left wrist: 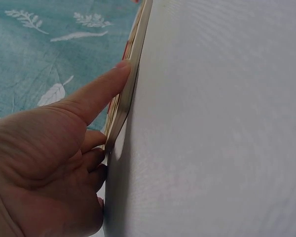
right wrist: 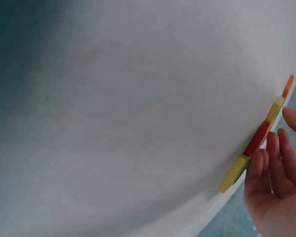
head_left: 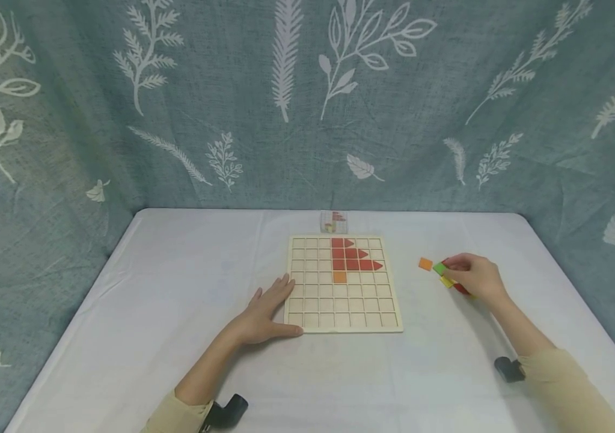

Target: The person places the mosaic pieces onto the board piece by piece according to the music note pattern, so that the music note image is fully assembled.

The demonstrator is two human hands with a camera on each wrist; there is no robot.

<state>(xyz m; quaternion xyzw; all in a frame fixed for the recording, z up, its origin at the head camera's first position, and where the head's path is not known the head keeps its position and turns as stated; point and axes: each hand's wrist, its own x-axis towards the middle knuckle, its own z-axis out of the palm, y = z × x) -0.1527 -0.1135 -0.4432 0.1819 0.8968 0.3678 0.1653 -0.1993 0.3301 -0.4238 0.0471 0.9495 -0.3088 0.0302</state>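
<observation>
Grip wide, the left hand (head_left: pixel 260 317) is steadying the board (head_left: pixel 344 291). The right hand (head_left: pixel 477 276), its grip unclear, is reaching among tiles (head_left: pixel 439 269) best lifted singly.

No readable lettering or numbers.

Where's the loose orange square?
In the head view, the loose orange square lies on the white table, right of the board, just left of the green piece.
</observation>
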